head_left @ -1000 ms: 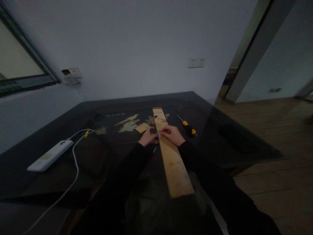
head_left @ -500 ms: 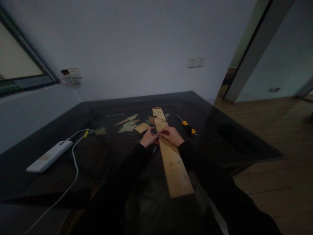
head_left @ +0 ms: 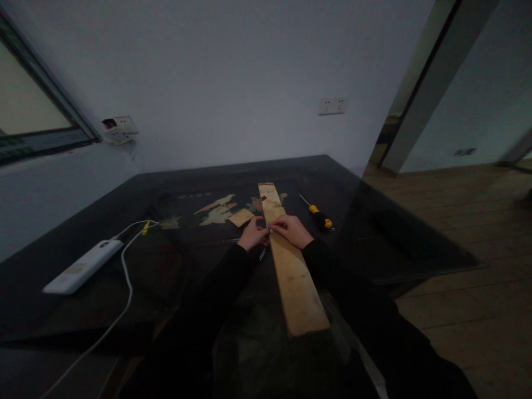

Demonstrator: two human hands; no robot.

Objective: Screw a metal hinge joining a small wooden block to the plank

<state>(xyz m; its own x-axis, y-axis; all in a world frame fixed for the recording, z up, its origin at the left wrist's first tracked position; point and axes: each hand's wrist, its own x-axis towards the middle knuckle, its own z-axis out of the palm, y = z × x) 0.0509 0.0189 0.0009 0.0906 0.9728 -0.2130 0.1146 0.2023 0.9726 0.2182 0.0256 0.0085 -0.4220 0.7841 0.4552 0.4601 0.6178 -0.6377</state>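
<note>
A long wooden board [head_left: 296, 280] runs from the table's near edge toward the wall. Over its middle my right hand [head_left: 291, 230] pinches a small shiny metal piece, too small to name. From the left side my left hand [head_left: 252, 234] reaches in, its fingertips closed at the same metal piece and the board's left edge. Just below my left hand, thin metal pieces [head_left: 262, 254], perhaps screws, lie on the table. A small square wooden piece [head_left: 241, 218] rests beyond my left hand. A yellow and black screwdriver [head_left: 319, 216] lies to the right of the board.
The dark table [head_left: 199, 185] with a bird-and-flower picture stands against the wall. At left lies a white power strip [head_left: 83, 267], its white cable [head_left: 129, 285] hanging over the near edge. A wall socket [head_left: 332, 105] is above the table.
Both hands stay at the same spot on the board, with only slight finger movement. The view has shifted very slightly.
</note>
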